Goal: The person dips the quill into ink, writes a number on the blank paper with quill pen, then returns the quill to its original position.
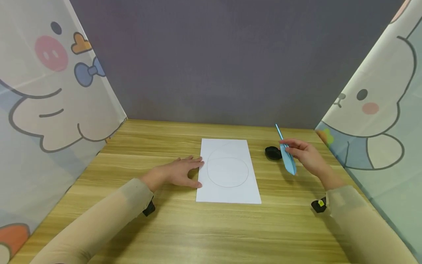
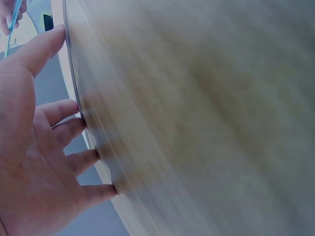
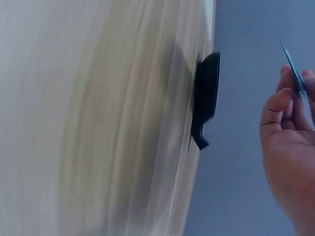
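A white sheet of paper (image 1: 229, 196) lies on the table, with a thin round outline and a curved line across it. My left hand (image 1: 179, 172) has its fingers spread, fingertips at the sheet's left edge; the left wrist view shows the same hand (image 2: 42, 147) with straight fingers reaching down to the surface. Right of the paper, my right hand (image 1: 304, 156) pinches a light blue feather-shaped pen (image 1: 288, 161) above the table. Its slim shaft points away from me and its broad vane towards me. Beside the pen stands a small black base (image 1: 272, 153), also visible as a dark base (image 3: 206, 91) in the right wrist view.
The wooden table (image 1: 211, 234) meets a grey panel (image 1: 217, 66) at the back. Cartoon-printed cloth walls stand at the left (image 1: 19, 121) and right (image 1: 392, 183). A black wrist device (image 1: 318, 205) sits under the right cuff, another (image 1: 149, 209) under the left.
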A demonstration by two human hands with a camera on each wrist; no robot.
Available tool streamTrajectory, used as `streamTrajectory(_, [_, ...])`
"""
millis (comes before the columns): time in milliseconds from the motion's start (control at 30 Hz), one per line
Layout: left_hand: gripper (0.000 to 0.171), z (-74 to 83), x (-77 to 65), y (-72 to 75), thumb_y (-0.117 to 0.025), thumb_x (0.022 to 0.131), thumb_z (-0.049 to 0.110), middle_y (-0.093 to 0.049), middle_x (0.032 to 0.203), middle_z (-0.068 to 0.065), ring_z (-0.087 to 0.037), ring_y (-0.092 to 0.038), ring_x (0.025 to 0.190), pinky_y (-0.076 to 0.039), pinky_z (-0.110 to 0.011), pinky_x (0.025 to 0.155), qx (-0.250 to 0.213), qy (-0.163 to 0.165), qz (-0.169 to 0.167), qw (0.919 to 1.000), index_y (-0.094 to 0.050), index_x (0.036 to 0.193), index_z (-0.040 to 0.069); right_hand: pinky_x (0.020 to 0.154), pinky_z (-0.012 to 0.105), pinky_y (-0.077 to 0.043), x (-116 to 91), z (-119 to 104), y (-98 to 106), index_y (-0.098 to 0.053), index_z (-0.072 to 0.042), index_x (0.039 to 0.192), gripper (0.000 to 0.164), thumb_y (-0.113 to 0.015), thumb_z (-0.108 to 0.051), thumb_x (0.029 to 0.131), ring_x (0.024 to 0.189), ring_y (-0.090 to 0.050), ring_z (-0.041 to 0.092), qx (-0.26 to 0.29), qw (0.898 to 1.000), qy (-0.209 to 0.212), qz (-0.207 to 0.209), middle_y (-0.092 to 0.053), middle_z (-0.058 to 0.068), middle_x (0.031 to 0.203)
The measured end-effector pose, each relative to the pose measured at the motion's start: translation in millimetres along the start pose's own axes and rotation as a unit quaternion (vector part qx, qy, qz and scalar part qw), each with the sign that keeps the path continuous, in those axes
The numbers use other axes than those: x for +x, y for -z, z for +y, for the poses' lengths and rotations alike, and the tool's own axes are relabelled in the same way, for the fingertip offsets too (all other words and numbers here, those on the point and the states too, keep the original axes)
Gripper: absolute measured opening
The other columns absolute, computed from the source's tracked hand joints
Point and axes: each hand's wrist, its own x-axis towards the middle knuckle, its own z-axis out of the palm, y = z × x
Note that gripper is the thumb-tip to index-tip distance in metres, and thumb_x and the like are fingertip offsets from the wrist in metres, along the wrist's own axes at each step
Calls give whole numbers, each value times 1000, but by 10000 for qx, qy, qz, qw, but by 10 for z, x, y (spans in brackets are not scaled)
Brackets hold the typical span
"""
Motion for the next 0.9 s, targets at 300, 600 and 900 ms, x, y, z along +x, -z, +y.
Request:
streamTrajectory(300, [98,17,0,22,-71,100,65,-21,185,-5,-42,-13,172,-13,-77,132,-35,37,8,10000,-32,174,13,80,30,-59,-129,71,248,-61,-7,150,38,-63,-17,113,101,-68,3,-1381,9885,-442,-437,-76,-12,127])
streamTrajectory(600, [99,17,0,20,-70,100,65,-21,185,-6,-42,-14,172,-13,-77,132,-19,29,-3,10000,-32,174,12,86,30,-62,-239,197,373,-52,3,156,47,-61,-15,114,109,-64,-4,-1718,9792,-761,-767,-66,26,142])
streamTrajectory(900, [99,5,-7,2,-70,100,65,-22,185,-6,-42,-14,172,-14,-76,133,12,15,16,10000,-32,174,12,76,29,-60,-284,280,367,-59,6,147,42,-67,-9,109,95,-67,3,-2158,9700,-559,-972,-72,18,121])
